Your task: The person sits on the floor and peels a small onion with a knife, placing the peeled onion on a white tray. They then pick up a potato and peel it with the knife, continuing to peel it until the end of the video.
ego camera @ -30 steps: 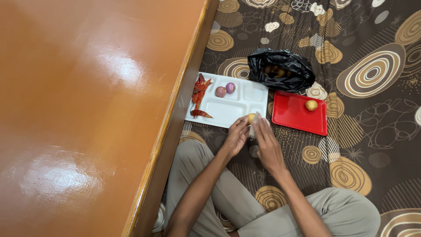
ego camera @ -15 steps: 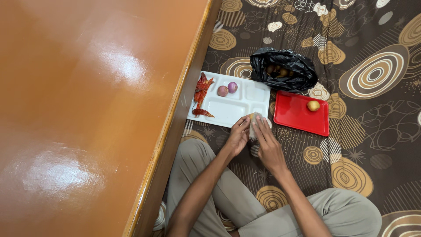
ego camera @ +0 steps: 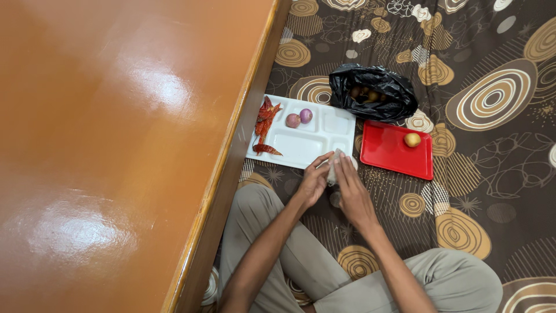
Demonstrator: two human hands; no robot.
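Two hands meeting low over the near edge of the white tray (ego camera: 301,152), wrapped together around a pale cloth (ego camera: 334,170). Left hand (ego camera: 313,182) curled on the cloth's left side, fingers closed narrow against it. Right hand (ego camera: 353,194) pressed on the cloth's right side, fingers laid long over it and gripping. Whatever sits inside the cloth: hidden, cannot tell.

Far left, a glossy orange table (ego camera: 116,145), its edge running down just beside the tray's left edge. On the tray's left edge, dried red chillies (ego camera: 264,122). In a far compartment near the tray's middle, two small purple onions (ego camera: 299,118), side by side and touching. Right compartments bare.

Just beyond the tray's far right corner, an open black bag (ego camera: 373,93) with small brownish things inside. Right of the tray, near but apart, a red tray (ego camera: 388,153) with one yellow potato (ego camera: 412,139) near its far right corner. All resting on a brown patterned sheet (ego camera: 492,191); grey trousers (ego camera: 452,278) at the bottom.
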